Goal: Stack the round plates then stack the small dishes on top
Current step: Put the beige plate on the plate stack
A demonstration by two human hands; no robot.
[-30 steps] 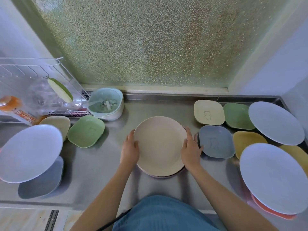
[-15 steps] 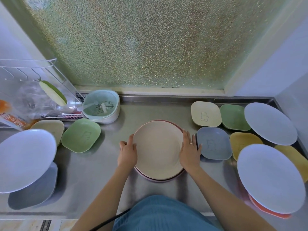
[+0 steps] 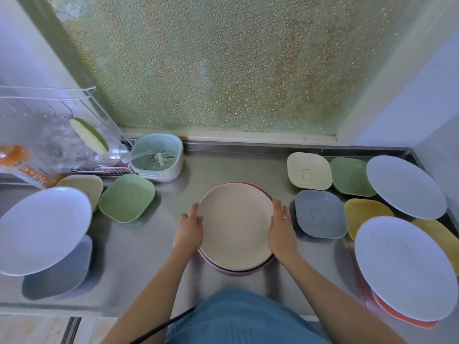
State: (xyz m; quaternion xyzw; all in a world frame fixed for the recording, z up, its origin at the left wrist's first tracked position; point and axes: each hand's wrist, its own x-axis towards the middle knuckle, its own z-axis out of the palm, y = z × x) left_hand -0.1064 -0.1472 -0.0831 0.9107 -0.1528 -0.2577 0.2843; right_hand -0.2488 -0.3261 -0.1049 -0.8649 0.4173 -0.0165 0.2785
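Clamped at nine and three o'clock by the left hand (image 3: 190, 227) and right hand (image 3: 280, 228), the grip holds the beige plate (image 3: 236, 227) slightly toward six o'clock of the pink plate (image 3: 258, 186) beneath.

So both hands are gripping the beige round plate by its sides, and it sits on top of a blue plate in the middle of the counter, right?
Not quite. The left hand and right hand do hold the beige round plate by its sides, but the head view shows a pink plate under it, not a blue one. The rest stands.
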